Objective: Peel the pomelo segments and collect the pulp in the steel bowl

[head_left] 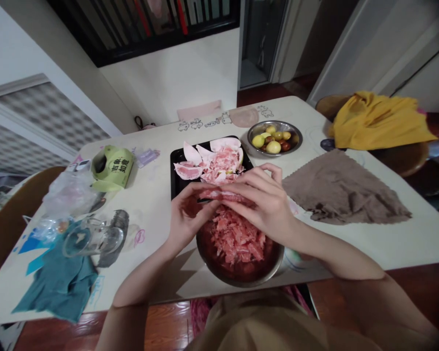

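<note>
Between both hands is a pink pomelo segment, held above a metal bowl. My left hand grips its left end with thumb and fingers. The fingers of my right hand close over its right end. Red pomelo flesh pieces fill much of the bowl beneath. Just beyond the hands lies a black tray with pale rind, torn membrane and an unpeeled pomelo wedge.
A steel bowl of small fruit stands behind on the right, near a brown cloth. To the left are a glass pitcher, a teal cloth, a plastic bag and a green paper box. Yellow fabric drapes a chair.
</note>
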The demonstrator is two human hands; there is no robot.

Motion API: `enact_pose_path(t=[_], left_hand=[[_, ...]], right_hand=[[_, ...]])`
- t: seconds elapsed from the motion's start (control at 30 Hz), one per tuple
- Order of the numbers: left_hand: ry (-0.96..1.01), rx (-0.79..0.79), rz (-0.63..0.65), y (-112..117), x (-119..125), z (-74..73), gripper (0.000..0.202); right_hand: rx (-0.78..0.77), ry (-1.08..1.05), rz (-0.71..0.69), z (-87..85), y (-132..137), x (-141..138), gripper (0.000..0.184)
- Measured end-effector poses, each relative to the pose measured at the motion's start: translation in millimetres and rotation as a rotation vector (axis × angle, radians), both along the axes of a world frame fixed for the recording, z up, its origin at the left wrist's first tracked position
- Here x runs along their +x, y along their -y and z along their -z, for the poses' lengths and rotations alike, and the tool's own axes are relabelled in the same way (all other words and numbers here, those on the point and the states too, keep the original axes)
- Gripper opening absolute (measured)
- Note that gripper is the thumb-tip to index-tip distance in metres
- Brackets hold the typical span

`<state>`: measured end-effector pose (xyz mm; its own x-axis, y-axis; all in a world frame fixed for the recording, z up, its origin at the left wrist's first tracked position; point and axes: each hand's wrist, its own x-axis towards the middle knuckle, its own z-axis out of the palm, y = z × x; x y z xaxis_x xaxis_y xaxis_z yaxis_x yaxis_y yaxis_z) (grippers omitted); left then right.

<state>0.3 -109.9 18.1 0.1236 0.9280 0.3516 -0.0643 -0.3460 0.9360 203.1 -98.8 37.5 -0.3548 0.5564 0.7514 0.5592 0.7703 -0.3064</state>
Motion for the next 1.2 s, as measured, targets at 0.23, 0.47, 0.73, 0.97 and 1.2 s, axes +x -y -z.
enact_pose_path(t=[0.23, 0.47, 0.73, 0.97, 1.2], left_hand=[[-0.194, 0.212, -0.162, 4, 1, 1.8, 0.023], [-0.397, 0.477, -0.263, 11, -2, -7.6, 0.030], [-0.359, 0.358, -0.195, 16, -1, -12.2, 0.022], [-0.235, 0.270, -0.214, 13, -4, -10.0, 0.025], [-0.234, 0.238, -0.222, 7, -1, -5.2, 0.021]], right_hand=[[0.063, 0.024, -0.043, 2.9, 3, -4, 0.016], [0.197, 0.126, 0.120, 7.3, -2, -5, 0.018], [0.038, 0.035, 0.085, 5.9, -9, -3, 0.016], [-0.047, -0.101, 0.052, 3.3, -10, 1, 0.026], [-0.066, -0.091, 0.048, -0.5, -5, 0, 0.026]])
